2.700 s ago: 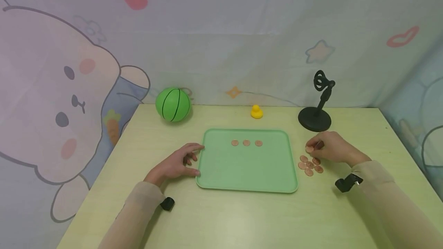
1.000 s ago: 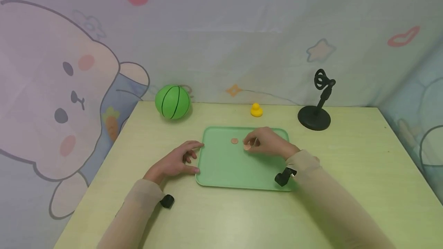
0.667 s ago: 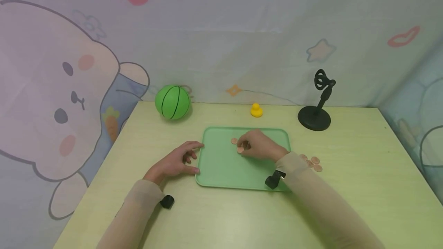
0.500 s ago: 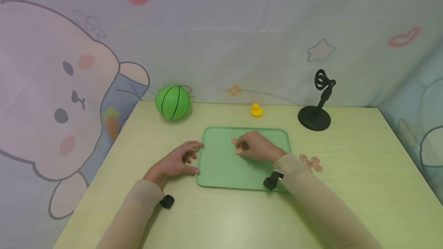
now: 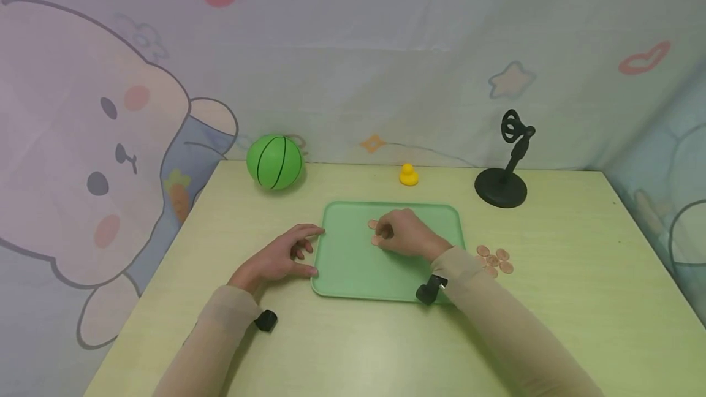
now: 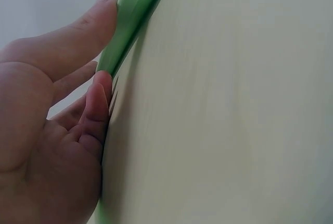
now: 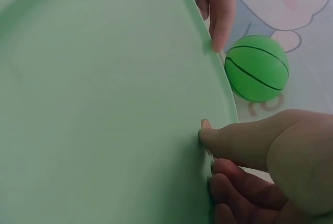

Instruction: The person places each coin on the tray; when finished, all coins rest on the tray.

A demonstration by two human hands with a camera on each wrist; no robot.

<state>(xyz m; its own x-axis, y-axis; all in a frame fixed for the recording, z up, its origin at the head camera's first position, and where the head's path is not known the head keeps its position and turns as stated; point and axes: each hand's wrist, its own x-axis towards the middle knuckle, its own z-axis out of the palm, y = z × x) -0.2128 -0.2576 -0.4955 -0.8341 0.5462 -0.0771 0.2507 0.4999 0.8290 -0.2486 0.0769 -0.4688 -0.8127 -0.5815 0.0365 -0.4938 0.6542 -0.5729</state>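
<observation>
My right hand [image 5: 407, 233] is over the green tray [image 5: 353, 274], pinching a copper-coloured coin [image 5: 376, 241] between thumb and fingers. In the right wrist view the held coin [image 7: 206, 124] stands on edge at the thumb tip, close to the tray surface. Just beyond it lies another coin [image 5: 372, 224] on the tray; the hand hides the rest of that row. My left hand [image 5: 282, 256] touches the tray's left rim with spread thumb and index finger, the thumb [image 6: 93, 21] lying along the rim in the left wrist view.
Several loose coins [image 5: 493, 260] lie clustered on the table right of the tray. Along the back stand a green ball [image 5: 275, 162], a yellow rubber duck [image 5: 409, 175] and a black stand [image 5: 501, 188]. A printed cloth [image 5: 331, 66] hangs behind the table.
My right hand has taken a coin from the cluster and carried it left over the tray, shifting slightly further left and nearer in the last second. The left hand stays at the rim.
</observation>
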